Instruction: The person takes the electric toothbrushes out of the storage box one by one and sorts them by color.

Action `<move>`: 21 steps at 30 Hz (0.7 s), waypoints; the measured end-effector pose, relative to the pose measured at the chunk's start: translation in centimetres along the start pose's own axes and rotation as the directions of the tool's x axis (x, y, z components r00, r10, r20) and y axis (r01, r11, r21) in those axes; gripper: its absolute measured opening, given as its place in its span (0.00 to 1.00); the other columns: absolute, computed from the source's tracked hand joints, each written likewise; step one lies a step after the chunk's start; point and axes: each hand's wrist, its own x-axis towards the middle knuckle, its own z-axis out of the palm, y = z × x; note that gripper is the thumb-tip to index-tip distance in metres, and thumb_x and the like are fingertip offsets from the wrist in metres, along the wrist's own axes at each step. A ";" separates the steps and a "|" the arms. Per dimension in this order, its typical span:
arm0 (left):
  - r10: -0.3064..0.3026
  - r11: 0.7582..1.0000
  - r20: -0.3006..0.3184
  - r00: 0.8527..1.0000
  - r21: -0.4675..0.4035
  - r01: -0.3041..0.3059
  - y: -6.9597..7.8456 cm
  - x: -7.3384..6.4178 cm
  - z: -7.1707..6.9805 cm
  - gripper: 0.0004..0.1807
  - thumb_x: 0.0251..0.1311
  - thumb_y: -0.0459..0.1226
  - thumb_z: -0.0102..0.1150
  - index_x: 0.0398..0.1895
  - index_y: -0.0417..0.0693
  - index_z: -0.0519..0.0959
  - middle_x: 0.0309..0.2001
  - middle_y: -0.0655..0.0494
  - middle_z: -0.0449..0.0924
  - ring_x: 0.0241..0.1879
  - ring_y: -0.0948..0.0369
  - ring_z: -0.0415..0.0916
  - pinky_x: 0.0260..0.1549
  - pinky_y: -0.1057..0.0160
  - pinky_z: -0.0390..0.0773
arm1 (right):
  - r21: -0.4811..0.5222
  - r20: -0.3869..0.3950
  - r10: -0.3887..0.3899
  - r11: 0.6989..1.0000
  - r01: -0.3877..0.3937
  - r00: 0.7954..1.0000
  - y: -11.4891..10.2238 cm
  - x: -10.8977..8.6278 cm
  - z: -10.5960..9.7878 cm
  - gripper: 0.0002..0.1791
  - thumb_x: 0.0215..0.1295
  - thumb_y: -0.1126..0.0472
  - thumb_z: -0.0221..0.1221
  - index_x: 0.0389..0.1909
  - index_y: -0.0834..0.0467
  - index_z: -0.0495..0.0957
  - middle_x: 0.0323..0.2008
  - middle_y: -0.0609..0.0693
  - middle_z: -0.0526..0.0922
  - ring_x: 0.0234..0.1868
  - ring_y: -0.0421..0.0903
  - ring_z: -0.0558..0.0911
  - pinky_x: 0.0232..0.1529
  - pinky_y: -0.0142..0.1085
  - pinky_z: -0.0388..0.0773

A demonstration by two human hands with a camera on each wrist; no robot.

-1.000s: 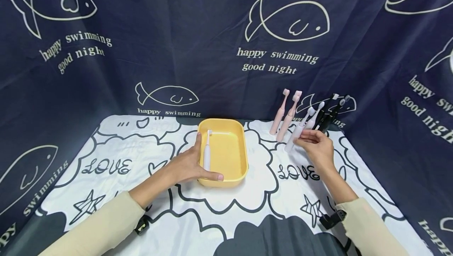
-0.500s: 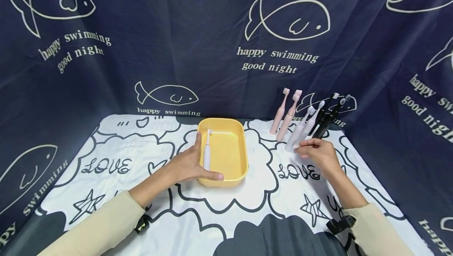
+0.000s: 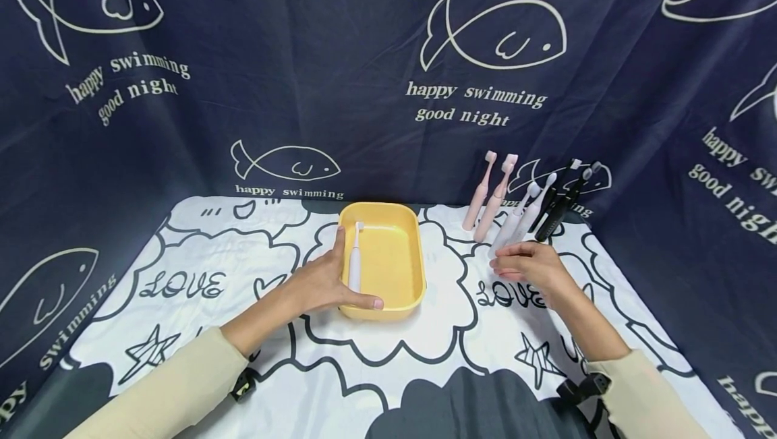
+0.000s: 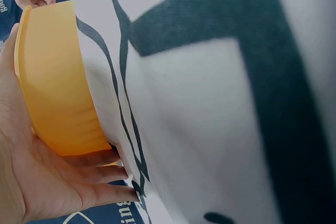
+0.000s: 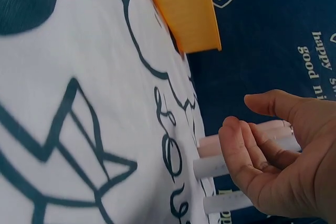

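A yellow bin stands on the cloth in the head view, a white electric toothbrush lying along its left side. At its near left corner my left hand is spread, thumb on the front rim and fingers along the outer left wall; the left wrist view has these fingers mostly straight. Two upright white toothbrushes stand at the right. Just in front of them is my right hand. In the right wrist view its thumb stands apart from loosely bent fingers, holding nothing. The hand partly hides the brush handles.
Pink toothbrushes stand left of the white ones, and several black toothbrushes stand behind to the right. A dark fish-print curtain rises behind. The patterned white cloth covers the table.
My right hand has left the white toothbrush it was touching, dropped lower, then shifted slightly left. My left hand and the yellow bin have stayed put.
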 end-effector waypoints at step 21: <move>-0.013 1.000 -0.004 1.000 0.021 0.013 0.1 0.2 0.0 0.99 0.31 0.83 0.82 0.95 0.55 0.26 0.87 0.40 0.65 0.74 0.47 0.77 0.72 0.39 0.79 | 0.153 0.139 -0.082 0.986 0.061 0.987 -2.2 0.4 3.5 0.27 0.79 0.64 0.67 0.69 0.78 0.76 0.41 0.43 0.93 0.42 0.37 0.93 0.51 0.32 0.91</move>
